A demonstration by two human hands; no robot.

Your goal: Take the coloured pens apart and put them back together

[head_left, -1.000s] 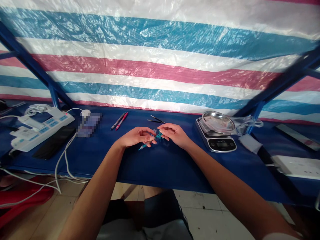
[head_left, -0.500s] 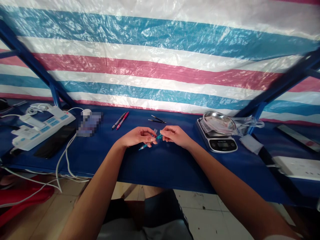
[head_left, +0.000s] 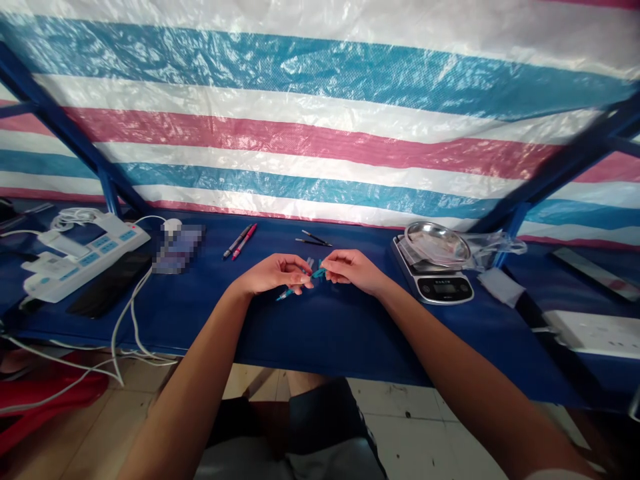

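Observation:
My left hand has its thumb and fingers pinched together at one end of a small teal plastic piece. The other end of that piece sits in the closed fingertips of my right hand, so both hands meet on it. Fingers hide most of its shape. Below my left fingers shows the pointed end of a teal pen part; whether it is held or lies on the table cannot be told. A clear plastic bit is partly visible behind the left fingertips.
A grey pen and a pink pen lie left of centre; thin dark refills lie beyond my hands. At right stands a digital scale with a metal bowl. A power strip and white cables occupy the left.
The teal piece between my fingertips has turned slightly, and my right hand has shifted a little. Both hands stay at the same spot over the table.

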